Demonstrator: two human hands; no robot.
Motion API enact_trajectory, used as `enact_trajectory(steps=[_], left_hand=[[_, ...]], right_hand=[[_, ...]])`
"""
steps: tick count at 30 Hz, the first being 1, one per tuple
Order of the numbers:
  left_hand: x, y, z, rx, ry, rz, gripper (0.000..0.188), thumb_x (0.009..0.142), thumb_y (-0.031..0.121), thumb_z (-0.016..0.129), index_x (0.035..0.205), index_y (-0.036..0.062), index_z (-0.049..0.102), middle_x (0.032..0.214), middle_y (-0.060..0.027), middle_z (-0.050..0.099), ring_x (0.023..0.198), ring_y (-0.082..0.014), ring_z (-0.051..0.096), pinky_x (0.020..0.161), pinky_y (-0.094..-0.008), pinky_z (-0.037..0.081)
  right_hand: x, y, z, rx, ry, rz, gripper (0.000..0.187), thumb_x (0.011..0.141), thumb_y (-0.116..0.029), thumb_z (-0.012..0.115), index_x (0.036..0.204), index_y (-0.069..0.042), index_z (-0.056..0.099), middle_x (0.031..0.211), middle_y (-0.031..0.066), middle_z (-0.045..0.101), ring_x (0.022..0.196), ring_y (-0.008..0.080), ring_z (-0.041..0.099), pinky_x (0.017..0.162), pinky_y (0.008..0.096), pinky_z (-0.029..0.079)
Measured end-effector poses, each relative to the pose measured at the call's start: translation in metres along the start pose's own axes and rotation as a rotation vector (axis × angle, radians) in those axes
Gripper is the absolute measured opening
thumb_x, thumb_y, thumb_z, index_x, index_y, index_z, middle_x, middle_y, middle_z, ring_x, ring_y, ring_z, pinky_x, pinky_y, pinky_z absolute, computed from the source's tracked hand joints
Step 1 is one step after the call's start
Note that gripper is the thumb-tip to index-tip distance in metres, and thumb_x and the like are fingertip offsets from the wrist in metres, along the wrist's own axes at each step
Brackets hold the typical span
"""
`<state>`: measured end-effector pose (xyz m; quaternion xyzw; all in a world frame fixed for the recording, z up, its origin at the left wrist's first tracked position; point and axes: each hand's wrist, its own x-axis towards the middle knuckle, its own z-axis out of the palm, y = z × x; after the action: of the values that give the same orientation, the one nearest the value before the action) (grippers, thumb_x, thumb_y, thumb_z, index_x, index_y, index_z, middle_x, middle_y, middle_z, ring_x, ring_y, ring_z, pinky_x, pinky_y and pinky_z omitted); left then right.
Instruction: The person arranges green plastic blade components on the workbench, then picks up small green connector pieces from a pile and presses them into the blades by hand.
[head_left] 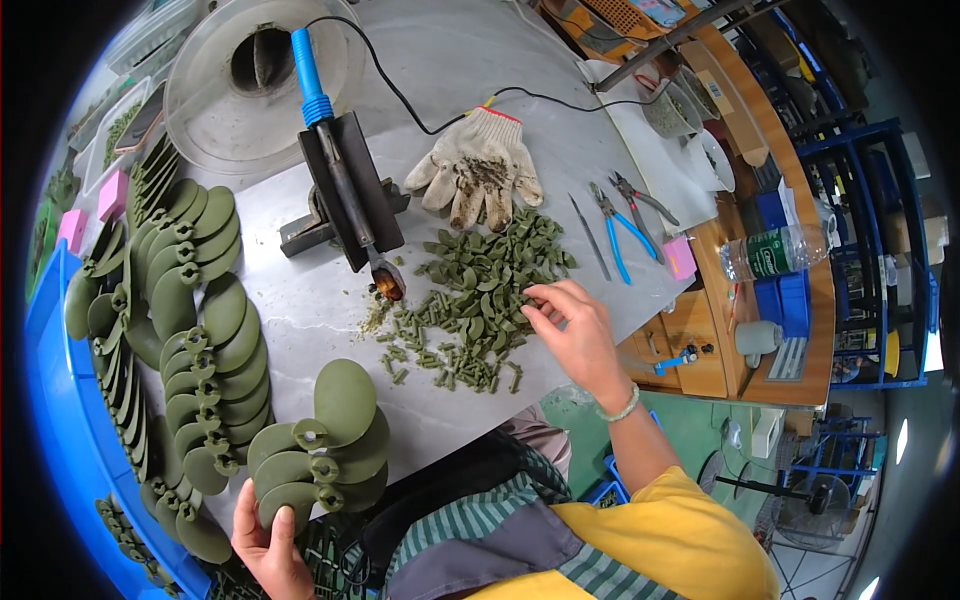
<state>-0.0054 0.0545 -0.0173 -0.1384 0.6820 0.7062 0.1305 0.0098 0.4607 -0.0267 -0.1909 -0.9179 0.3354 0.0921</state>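
At the lower left my left hand (272, 550) is closed on the edge of a flat green oval piece (292, 500), thumb on top. This piece lies lowest in a short overlapping row of similar green ovals (345, 400), which have small notched round tabs. My right hand (580, 330) reaches in from the right, thumb and forefinger pinched at the edge of a pile of small green offcuts (485, 275); what is between the fingertips I cannot make out. Just left of the pile, a soldering iron (305, 65) with a blue handle rests tip down on a dark metal stand (375, 185).
More overlapping rows of green ovals (225, 370) line the left, beside a blue tray (60, 400). A stained work glove (485, 165), blue-handled pliers (625, 240) and red-handled cutters (640, 205) lie beyond the pile. A clear round lid (200, 110) and a plastic bottle (775, 250) stand farther off.
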Motion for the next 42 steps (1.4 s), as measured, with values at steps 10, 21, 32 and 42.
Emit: enact_trajectory(steps=[10,21,32,42], left_hand=[[-0.001,-0.001,0.000,-0.056,0.045,-0.008,0.051,0.090,0.000,0.061,0.140,-0.0042,0.048,0.129,-0.0147,0.060,0.113,-0.0213,0.061,0.099,-0.0335,0.048],[0.000,0.000,0.006,-0.145,0.070,-0.051,0.051,0.094,0.002,0.057,0.143,-0.0023,0.044,0.131,-0.0140,0.058,0.115,-0.0208,0.060,0.099,-0.0341,0.050],[0.002,-0.007,0.007,-0.225,0.072,-0.045,0.051,0.096,0.003,0.055,0.145,-0.0022,0.042,0.134,-0.0159,0.056,0.117,-0.0232,0.060,0.102,-0.0366,0.049],[0.012,0.000,0.027,-0.402,0.083,-0.104,0.054,0.089,-0.003,0.064,0.139,-0.0079,0.046,0.131,-0.0160,0.059,0.115,-0.0222,0.061,0.100,-0.0346,0.048]], right_hand=[[0.015,0.014,-0.011,-0.082,0.110,-0.002,0.015,0.089,-0.005,0.065,0.102,0.001,0.069,0.090,0.0123,0.062,0.074,0.0263,0.064,0.069,0.0359,0.051],[0.015,0.018,-0.009,-0.177,0.144,-0.220,0.016,0.089,-0.005,0.065,0.103,0.001,0.068,0.095,0.0136,0.064,0.081,0.0298,0.065,0.073,0.0383,0.051],[-0.006,0.012,-0.017,-0.127,0.097,0.176,0.022,0.087,-0.014,0.072,0.099,0.005,0.067,0.090,0.0162,0.066,0.073,0.0277,0.068,0.068,0.0360,0.054],[-0.013,0.006,-0.012,-0.327,0.171,-0.015,0.012,0.087,-0.006,0.069,0.097,0.001,0.069,0.093,0.0153,0.069,0.075,0.0283,0.068,0.068,0.0356,0.053]])
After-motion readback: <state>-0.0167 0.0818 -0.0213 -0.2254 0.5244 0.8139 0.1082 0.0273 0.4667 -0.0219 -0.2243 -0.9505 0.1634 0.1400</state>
